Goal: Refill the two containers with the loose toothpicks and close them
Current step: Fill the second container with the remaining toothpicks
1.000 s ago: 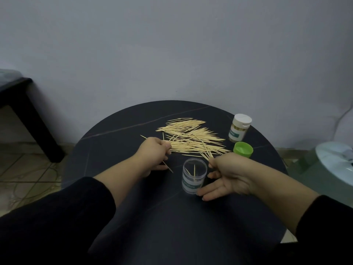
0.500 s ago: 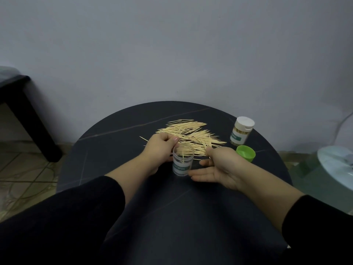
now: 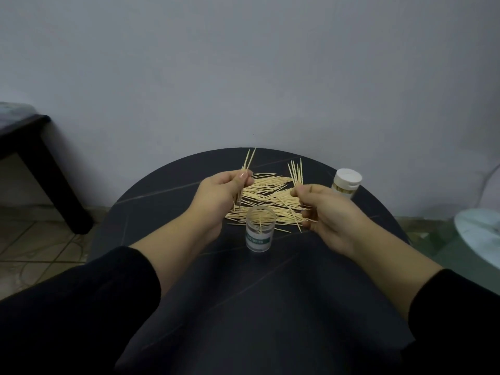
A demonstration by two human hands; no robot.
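An open clear toothpick container (image 3: pixel 260 229) with a green label stands on the round dark table (image 3: pixel 270 307), a few toothpicks inside it. Behind it lies a pile of loose toothpicks (image 3: pixel 267 196). My left hand (image 3: pixel 219 196) pinches a small bunch of toothpicks, held upright above the pile's left side. To the right of the container, my right hand (image 3: pixel 322 209) pinches a larger bunch, tips pointing up. A second container (image 3: pixel 346 185) with a white lid on stands at the far right. The green lid is hidden behind my right hand.
A dark side table (image 3: pixel 35 163) stands on the tiled floor at the left. A pale round object (image 3: pixel 479 234) sits off the table's right edge. A grey wall rises just behind the table.
Both hands have risen from the table, each lifting a bunch of toothpicks off the pile. The open container now stands between them, untouched. The view has tilted down.
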